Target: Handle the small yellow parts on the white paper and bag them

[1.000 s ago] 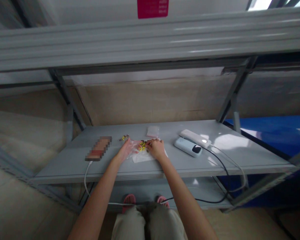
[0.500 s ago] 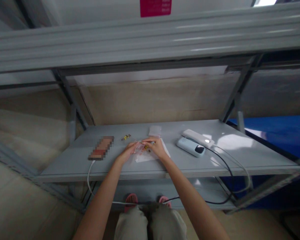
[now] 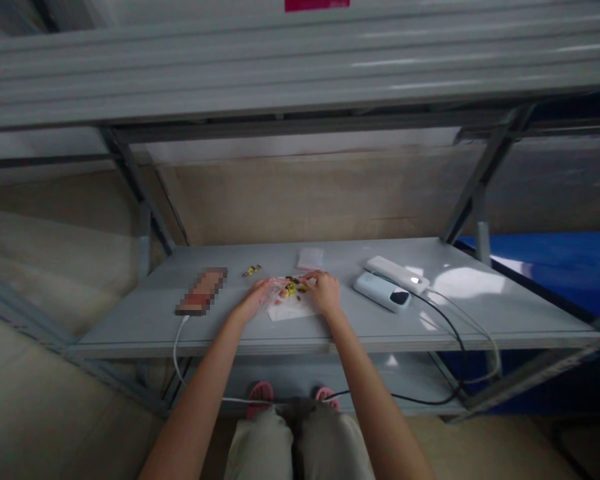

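Two hands meet over a clear bag (image 3: 286, 298) lying mid-shelf (image 3: 130, 327) on white paper (image 3: 293, 311). The left hand (image 3: 258, 301) pins the bag's edge with loosely curled fingers; the right hand (image 3: 325, 292) pinches at small yellow and dark parts (image 3: 291, 288) in it. Sorting or picking parts seems to be the step in hand. A fine fingertip pinch is needed next, with the bag held flat. Two stray parts (image 3: 251, 270) lie apart, near a phone (image 3: 201, 291).
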Available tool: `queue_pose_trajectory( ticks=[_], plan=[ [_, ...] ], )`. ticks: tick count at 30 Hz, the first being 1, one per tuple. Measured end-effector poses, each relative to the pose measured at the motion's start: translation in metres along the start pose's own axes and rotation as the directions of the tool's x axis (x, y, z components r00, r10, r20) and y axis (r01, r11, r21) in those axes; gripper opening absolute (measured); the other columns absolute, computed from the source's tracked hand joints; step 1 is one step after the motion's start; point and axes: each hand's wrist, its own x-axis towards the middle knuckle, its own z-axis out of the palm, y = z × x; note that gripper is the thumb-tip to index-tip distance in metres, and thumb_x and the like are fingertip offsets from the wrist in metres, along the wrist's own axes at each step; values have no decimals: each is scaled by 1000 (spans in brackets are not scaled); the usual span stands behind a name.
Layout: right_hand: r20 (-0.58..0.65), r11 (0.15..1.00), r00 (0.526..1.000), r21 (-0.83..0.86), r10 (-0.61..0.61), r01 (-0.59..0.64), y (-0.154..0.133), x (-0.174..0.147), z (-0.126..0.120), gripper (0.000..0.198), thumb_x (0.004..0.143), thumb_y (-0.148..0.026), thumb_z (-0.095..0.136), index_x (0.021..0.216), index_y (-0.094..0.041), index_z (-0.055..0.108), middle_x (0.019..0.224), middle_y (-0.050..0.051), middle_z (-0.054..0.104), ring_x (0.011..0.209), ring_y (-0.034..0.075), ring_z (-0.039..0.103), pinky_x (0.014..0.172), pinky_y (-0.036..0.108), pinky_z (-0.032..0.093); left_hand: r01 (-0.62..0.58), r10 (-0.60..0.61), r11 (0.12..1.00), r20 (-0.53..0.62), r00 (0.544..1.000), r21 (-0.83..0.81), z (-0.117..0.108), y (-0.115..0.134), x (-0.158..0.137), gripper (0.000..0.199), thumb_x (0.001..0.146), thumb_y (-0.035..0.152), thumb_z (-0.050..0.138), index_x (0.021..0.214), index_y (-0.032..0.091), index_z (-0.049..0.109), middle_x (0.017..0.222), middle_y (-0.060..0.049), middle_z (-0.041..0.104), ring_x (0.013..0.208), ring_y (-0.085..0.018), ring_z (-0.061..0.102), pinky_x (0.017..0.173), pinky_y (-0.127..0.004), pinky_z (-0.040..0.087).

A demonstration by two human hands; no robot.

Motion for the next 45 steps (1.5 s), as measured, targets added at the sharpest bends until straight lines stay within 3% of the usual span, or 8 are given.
queue_pose_trajectory(
  ticks=[8,16,21,25,29,35,41,45],
  plan=[
    [149,985,989,-173,14,12,-3,-5,-2,18,78,-38,58,84,-26,71,88,5,69,90,20,57,76,29,36,-27,27,997,1,1000,-66,-7,0,1,46,79,51,40,96,17,68,97,-10,65,93,-26,56,76,-36,42],
    [-44,929,959,241,-279,281,-14,-4,-4,26,84,-39,50,88,-22,70,89,4,70,84,16,59,81,27,38,-52,52,998,7,999,-37,-4,-11,8,28,72,41,56,85,20,68,99,-10,64,108,-27,50,96,-40,33],
    [28,831,883,351,-469,431,-24,-9,-4,26,86,-37,48,88,-24,71,90,2,69,87,16,59,83,28,39,-36,43,998,-158,986,42,-9,-21,11,21,66,31,63,82,19,67,95,-7,65,106,-25,51,99,-41,31],
    [-38,875,915,279,-402,396,-23,-7,-4,32,90,-34,39,97,-22,68,94,4,66,91,16,56,82,27,37,-44,46,998,-50,998,40,-10,-20,12,22,68,33,61,82,18,69,95,-8,65,103,-26,53,99,-41,32],
    [-70,982,980,25,-187,189,-16,-7,-3,35,92,-32,33,107,-20,62,100,7,64,95,19,52,81,30,33,-65,65,998,26,998,1,-6,-14,11,24,69,33,62,86,18,70,103,-12,64,107,-28,52,99,-40,32],
    [128,950,984,-270,-125,156,-11,-10,6,25,84,-38,49,88,-22,68,96,9,64,98,24,47,79,34,27,-88,87,996,29,996,4,-1,-8,8,23,72,35,59,85,19,70,100,-11,65,106,-28,53,100,-41,31],
    [95,961,990,-250,-100,121,-12,-8,4,20,84,-30,49,87,-23,68,94,8,66,96,23,50,79,35,27,-68,68,997,17,998,-20,2,-3,5,22,73,33,58,85,20,70,99,-8,66,102,-26,55,98,-39,34],
    [-6,990,991,44,-137,137,-14,-5,0,23,85,-35,48,89,-23,68,91,5,68,88,20,55,79,32,33,-34,33,999,-12,999,-20,-1,-7,7,21,73,30,59,85,18,70,97,-9,66,100,-24,56,94,-37,37]
  ],
)
